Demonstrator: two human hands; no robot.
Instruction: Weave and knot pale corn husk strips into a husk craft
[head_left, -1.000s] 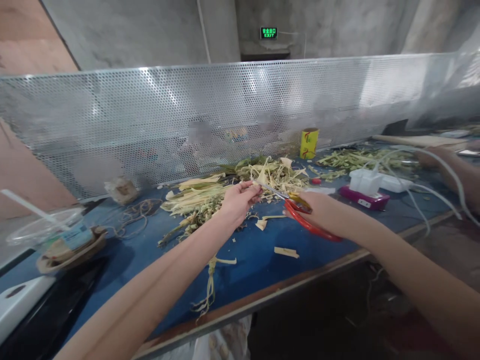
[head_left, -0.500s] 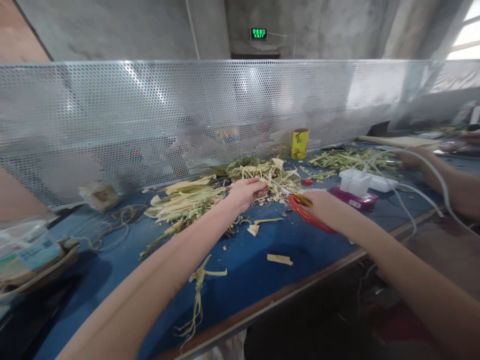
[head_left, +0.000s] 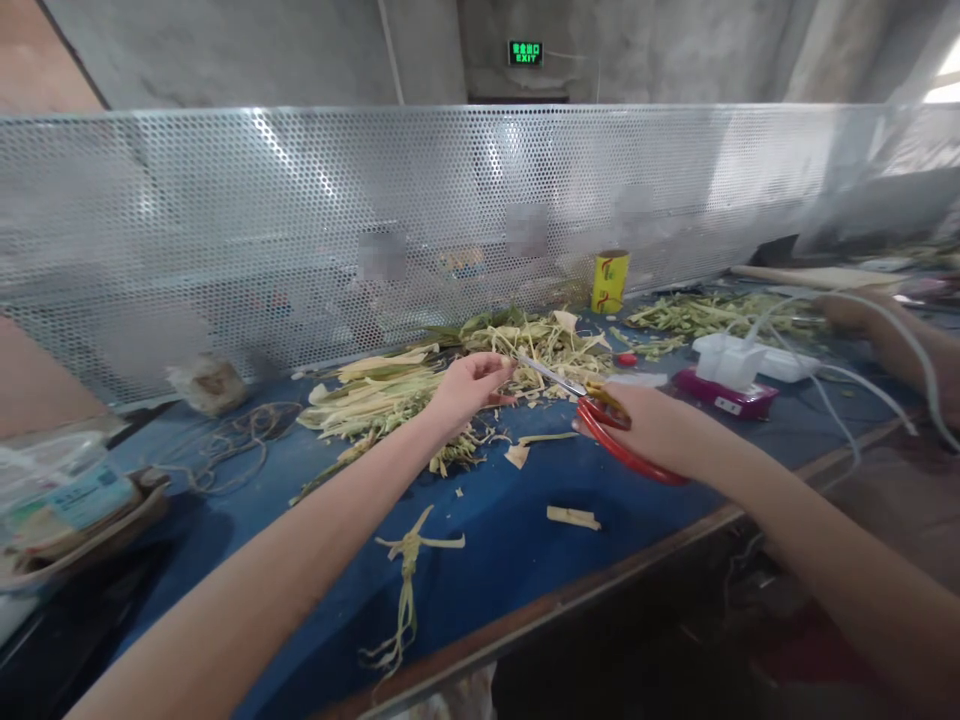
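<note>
Red-handled scissors [head_left: 630, 455] are held in my right hand [head_left: 649, 420], blades pointing up and left toward the pile of dried plant scraps [head_left: 555, 340]. My left hand [head_left: 476, 388] is closed, thumb and fingers together near the blade tips; what it pinches, if anything, is too small to tell. Behind and left of it lies a bundle of pale husks [head_left: 375, 400]. A husk figure with stringy ends [head_left: 407, 560] lies at the front of the blue table [head_left: 495, 570]. To its right is a short pale strip [head_left: 573, 517].
A yellow can [head_left: 610, 282] stands by the perforated metal screen [head_left: 285, 230]. At right are a purple box [head_left: 739, 398], white plugs and cables, green stalks and another person's hand [head_left: 855, 312]. Twine [head_left: 240, 440] and a basket [head_left: 97, 540] are at left.
My left hand has drawn slightly left, away from the scissors. The scissors' blades now show more fully. The whole view has shifted a little.
</note>
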